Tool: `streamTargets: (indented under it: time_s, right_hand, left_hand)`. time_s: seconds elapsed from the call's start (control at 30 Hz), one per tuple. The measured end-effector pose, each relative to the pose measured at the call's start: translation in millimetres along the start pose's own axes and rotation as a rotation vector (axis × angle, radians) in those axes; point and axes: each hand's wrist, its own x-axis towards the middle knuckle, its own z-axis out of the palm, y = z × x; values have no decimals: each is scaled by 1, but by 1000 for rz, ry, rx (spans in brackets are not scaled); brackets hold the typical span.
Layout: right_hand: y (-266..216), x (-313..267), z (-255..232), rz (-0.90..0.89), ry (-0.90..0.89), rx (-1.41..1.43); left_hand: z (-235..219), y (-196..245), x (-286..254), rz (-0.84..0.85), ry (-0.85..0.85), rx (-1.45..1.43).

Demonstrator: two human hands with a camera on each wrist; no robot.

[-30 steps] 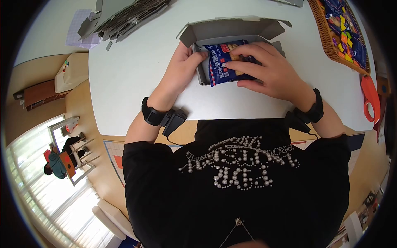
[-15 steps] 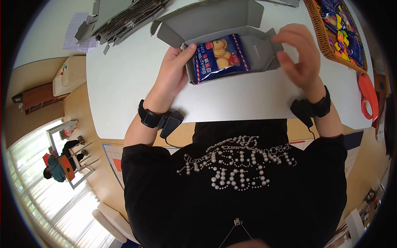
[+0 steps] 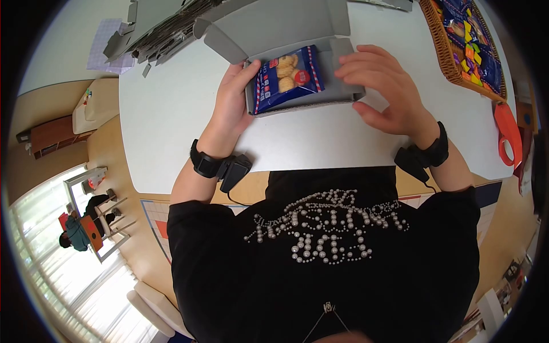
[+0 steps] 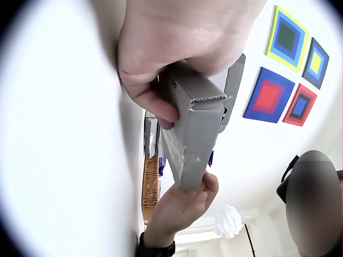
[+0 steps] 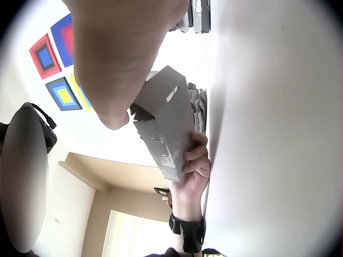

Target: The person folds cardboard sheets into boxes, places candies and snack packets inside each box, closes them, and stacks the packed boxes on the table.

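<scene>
A grey cardboard box is held with its lid raised. Inside its left part lies a blue packet of biscuits, tilted, with round biscuits pictured on its front. My left hand grips the box's left end, thumb over the rim beside the packet; in the left wrist view its fingers curl under the box. At the other end, my right hand has its fingers loosely extended over the right end flap, thumb apart near the front corner. The right wrist view shows a slot in that end of the box.
Flattened grey cardboard pieces are piled at the back left of the white table. A wicker basket with blue packets and small colourful sweets stands at right. Below it lies a red-orange object with a ring.
The right hand came off the packet, lifted out to the right, then moved back to the box's right end. The box has shifted left with the left hand, the packet inside it.
</scene>
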Motion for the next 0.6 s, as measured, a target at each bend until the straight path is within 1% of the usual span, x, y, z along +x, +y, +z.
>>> streamTargets:
  time_s: [0.03,0.07,0.17,0.4,0.47,0.53,0.57,0.6]
  right_hand:
    - [-2,2,1,-16,-85,-35]
    - [-2,1,3,-17,-87,-33]
    - [-2,-1,7,-22,-141,-85]
    - [-4,-1,7,-12,-133,-8]
    - [-7,-2,9,0,-140,12]
    - [-10,-3,12,41,-64,31]
    - [-9,-4,13,38,-65,29]
    - [-8,-5,13,78,-1,39]
  left_hand:
    - [0,-1,0,14,-35,11]
    - [0,-1,0,28,-71,22]
    - [-1,-1,0,35,-58,36]
    - [-5,-3,1,23,-20,50]
    - [-7,-1,1,-14,-18,72]
    - [-5,0,0,-3,-30,77]
    - [-4,0,0,3,-42,83]
    - [-3,1,-1,6,-43,82]
